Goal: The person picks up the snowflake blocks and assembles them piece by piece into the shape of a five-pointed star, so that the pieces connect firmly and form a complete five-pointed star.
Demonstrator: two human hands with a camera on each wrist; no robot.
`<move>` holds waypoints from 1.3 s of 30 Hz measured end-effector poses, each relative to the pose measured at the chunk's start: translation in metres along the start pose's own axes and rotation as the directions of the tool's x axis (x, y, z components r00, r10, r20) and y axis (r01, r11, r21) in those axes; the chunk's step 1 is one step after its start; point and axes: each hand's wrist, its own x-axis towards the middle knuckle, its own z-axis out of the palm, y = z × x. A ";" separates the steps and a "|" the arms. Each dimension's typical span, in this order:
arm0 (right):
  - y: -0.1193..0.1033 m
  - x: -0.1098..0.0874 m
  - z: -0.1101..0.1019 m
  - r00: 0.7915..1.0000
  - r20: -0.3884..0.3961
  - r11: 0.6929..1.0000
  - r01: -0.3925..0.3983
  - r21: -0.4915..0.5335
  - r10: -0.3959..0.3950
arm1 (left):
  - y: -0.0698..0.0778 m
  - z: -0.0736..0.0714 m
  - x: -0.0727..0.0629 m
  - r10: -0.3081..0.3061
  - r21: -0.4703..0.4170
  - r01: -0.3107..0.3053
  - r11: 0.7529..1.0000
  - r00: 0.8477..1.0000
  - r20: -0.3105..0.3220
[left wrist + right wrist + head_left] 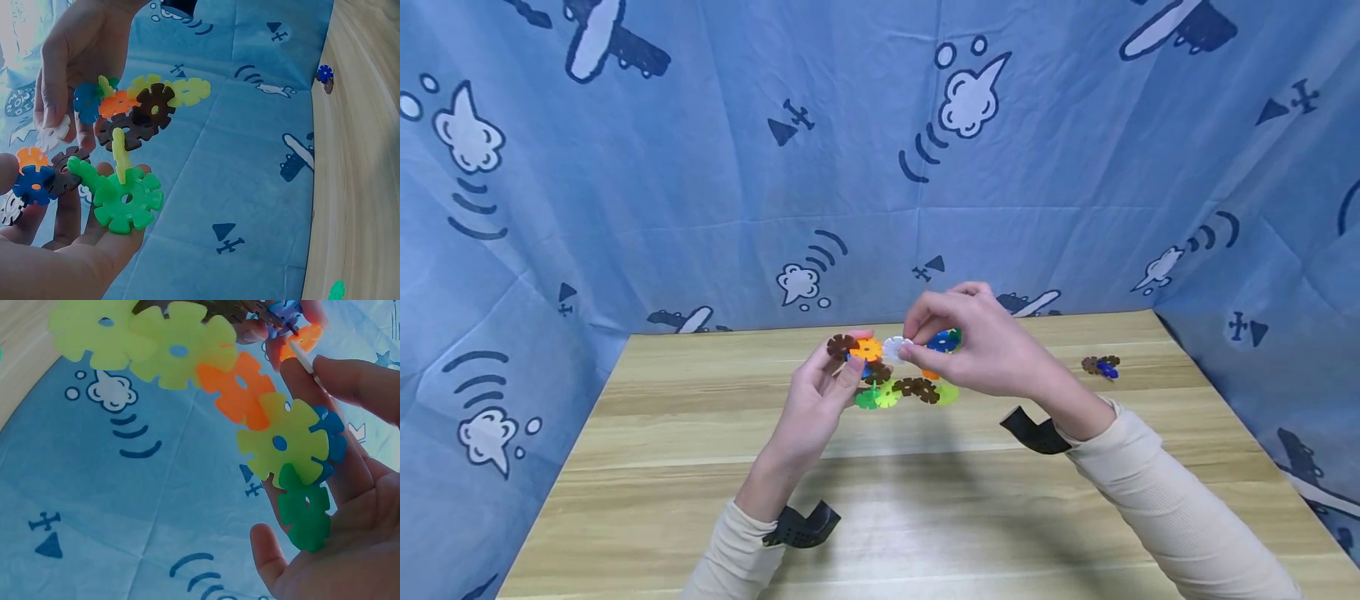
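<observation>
A chain of notched plastic snowflake discs [925, 389] in brown, yellow, green, orange and blue hangs between both hands above the table. My left hand [816, 398] holds one end, its thumb near an orange disc [867, 350]. A green disc [128, 201] rests against its fingers in the left wrist view. Between thumb and forefinger, my right hand [985, 343] pinches a white disc [895, 348], close beside the orange one. Whether these two are joined I cannot tell. Yellow [284, 440] and dark green discs [304, 512] lie by the right palm.
On the wooden table [700, 492], to the right, lies a small cluster of brown and blue discs [1102, 367]. A green piece [337, 290] shows at the bottom of the left wrist view. Blue patterned cloth [850, 167] hangs behind the table and at its sides.
</observation>
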 end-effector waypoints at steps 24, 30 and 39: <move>-0.001 -0.001 -0.002 0.994 0.108 0.998 -0.012 -0.060 0.018 | -0.001 0.000 -0.002 0.016 0.016 -0.017 1.000 0.998 0.056; -0.002 -0.002 -0.001 0.995 0.100 0.999 -0.005 -0.054 0.011 | -0.005 0.001 -0.001 0.022 0.028 -0.023 0.999 0.999 0.050; -0.002 -0.005 -0.002 0.996 0.087 0.998 0.035 -0.055 -0.030 | -0.012 0.007 -0.003 0.021 0.008 -0.021 1.000 0.999 0.042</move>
